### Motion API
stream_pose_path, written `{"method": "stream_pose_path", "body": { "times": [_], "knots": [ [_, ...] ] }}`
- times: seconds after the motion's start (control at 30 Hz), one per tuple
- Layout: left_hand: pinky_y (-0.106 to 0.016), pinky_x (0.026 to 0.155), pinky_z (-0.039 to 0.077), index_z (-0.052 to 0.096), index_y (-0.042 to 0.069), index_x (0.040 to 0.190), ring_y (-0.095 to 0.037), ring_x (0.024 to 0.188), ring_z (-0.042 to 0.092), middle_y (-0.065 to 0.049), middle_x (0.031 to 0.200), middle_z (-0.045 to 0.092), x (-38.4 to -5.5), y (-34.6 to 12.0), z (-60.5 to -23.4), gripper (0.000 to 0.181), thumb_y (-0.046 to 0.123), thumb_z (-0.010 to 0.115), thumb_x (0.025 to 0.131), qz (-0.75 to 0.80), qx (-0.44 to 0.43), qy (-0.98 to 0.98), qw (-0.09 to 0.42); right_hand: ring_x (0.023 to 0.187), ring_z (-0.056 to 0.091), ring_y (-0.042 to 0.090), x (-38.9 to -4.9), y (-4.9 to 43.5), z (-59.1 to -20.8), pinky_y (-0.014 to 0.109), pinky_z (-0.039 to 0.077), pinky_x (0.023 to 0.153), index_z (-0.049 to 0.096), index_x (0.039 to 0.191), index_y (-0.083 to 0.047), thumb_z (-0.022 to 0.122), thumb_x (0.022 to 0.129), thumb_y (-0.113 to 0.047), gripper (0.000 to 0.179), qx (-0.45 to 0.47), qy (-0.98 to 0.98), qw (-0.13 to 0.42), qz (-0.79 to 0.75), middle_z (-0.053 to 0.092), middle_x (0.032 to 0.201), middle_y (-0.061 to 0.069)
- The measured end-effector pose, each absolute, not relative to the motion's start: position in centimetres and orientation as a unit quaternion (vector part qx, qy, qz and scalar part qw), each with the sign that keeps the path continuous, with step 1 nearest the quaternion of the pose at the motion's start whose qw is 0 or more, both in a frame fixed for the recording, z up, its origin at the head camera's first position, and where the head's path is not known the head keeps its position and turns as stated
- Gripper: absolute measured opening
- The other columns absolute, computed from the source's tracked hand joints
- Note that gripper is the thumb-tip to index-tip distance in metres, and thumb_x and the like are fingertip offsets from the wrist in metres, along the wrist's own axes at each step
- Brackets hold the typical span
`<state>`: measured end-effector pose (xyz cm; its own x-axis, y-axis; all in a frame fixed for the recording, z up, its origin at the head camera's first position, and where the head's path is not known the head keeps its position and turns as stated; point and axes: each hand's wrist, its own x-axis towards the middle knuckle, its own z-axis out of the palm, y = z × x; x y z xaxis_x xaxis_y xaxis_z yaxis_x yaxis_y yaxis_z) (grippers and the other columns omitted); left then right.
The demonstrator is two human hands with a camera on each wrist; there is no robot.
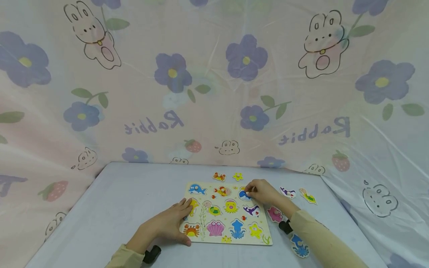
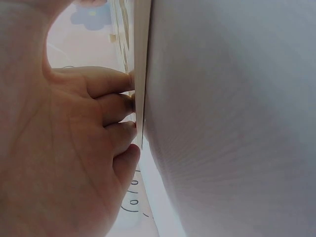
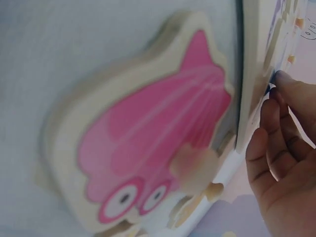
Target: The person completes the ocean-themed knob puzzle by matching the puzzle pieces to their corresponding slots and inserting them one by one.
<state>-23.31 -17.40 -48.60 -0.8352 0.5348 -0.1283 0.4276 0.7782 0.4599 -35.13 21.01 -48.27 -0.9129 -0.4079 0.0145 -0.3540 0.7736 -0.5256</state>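
Observation:
A sea-animal puzzle board (image 1: 228, 241) lies flat on the table. My left hand (image 1: 171, 221) rests on its left edge, fingers spread over the yellow seahorse area; in the left wrist view the fingertips (image 2: 129, 106) touch the board's side and top. At the top right corner my right hand (image 1: 264, 191) pinches a blue puzzle piece (image 1: 244, 194) over a blue picture. The fingers hide most of it, so I cannot tell whether it is fully seated. Near my right wrist lies a loose pink shell piece (image 3: 148, 128) with a wooden knob.
Behind the board lie a crab piece (image 1: 219, 176) and a starfish piece (image 1: 238, 176). To the right are a purple-and-white piece (image 1: 288, 192) and a turtle piece (image 1: 308, 196). A blue squid piece (image 1: 299, 246) lies beside my right forearm. A rabbit-print curtain (image 1: 214, 93) hangs behind the table.

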Motion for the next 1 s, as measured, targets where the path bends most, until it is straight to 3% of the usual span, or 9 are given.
{"method": "stream_pose_path", "body": {
  "times": [0.5,0.73,1.0],
  "knots": [
    [-0.059,0.127,0.02,0.042,0.0,0.157,-0.037,0.159,0.015,-0.014,0.171,0.023,-23.2,-17.5,-48.3,0.12,0.064,0.09,0.068,0.214,0.26,0.933,0.128,0.082,0.056,0.014,-34.9,21.2,-48.3,0.029,0.052,0.075,0.077,0.104,-0.017,0.075,0.097,-0.015,0.008,-0.196,0.936,0.046,-0.288,0.067,0.094,-0.007],
    [-0.06,0.126,0.021,0.043,-0.002,0.156,-0.039,0.159,0.016,-0.016,0.171,0.024,-23.2,-17.5,-48.3,0.121,0.064,0.09,0.066,0.218,0.265,0.931,0.123,0.087,0.058,0.016,-34.1,21.6,-47.7,0.029,0.051,0.073,0.076,0.113,-0.014,0.072,0.099,-0.021,0.016,-0.177,0.932,0.055,-0.311,0.069,0.102,-0.004],
    [-0.059,0.127,0.02,0.041,0.0,0.157,-0.038,0.159,0.015,-0.016,0.171,0.022,-23.5,-17.7,-48.7,0.122,0.066,0.089,0.067,0.217,0.264,0.932,0.124,0.097,0.066,0.02,-33.5,23.2,-46.2,0.031,0.057,0.077,0.073,0.12,-0.007,0.069,0.101,-0.016,0.021,-0.203,0.92,0.006,-0.334,0.072,0.11,0.002]
  ]
}}
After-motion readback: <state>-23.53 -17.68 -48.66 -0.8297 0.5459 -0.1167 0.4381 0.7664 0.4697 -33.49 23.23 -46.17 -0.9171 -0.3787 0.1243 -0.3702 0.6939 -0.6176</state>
